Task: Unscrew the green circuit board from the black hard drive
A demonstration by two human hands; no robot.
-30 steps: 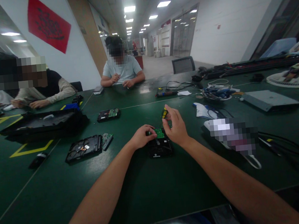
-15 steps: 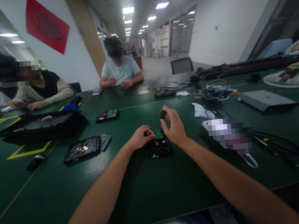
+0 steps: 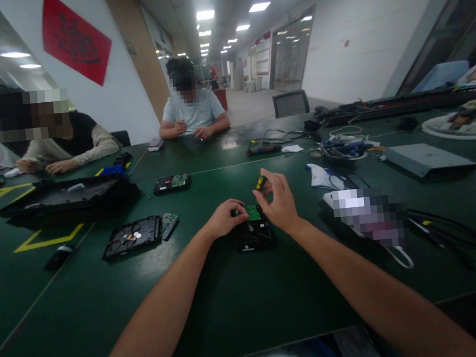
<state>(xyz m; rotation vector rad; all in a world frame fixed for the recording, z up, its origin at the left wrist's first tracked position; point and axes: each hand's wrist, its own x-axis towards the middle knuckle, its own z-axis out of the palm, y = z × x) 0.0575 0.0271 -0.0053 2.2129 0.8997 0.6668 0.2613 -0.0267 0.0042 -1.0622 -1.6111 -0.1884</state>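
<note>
A black hard drive (image 3: 252, 237) with a green circuit board (image 3: 253, 213) on its upper face lies on the table in front of me. My left hand (image 3: 228, 217) grips the drive's far left part, thumb and fingers closed by the board. My right hand (image 3: 280, 201) pinches the black-and-yellow handle of a small screwdriver (image 3: 260, 182) above the drive's far right part. The handle is held roughly upright. Its thin shaft is barely visible, and I cannot make out where the tip rests.
On the left are an opened drive casing (image 3: 133, 237), a loose circuit board (image 3: 170, 225), another hard drive (image 3: 172, 184) and a black tray (image 3: 67, 198). To the right lie a white power strip (image 3: 344, 213), cables (image 3: 444, 226) and a grey metal box (image 3: 432, 160). Two people sit across the table (image 3: 250, 306).
The screwdriver handle has turned between my right fingers, its yellow marking going out of sight and showing again. My left hand and the hard drive stay in place.
</note>
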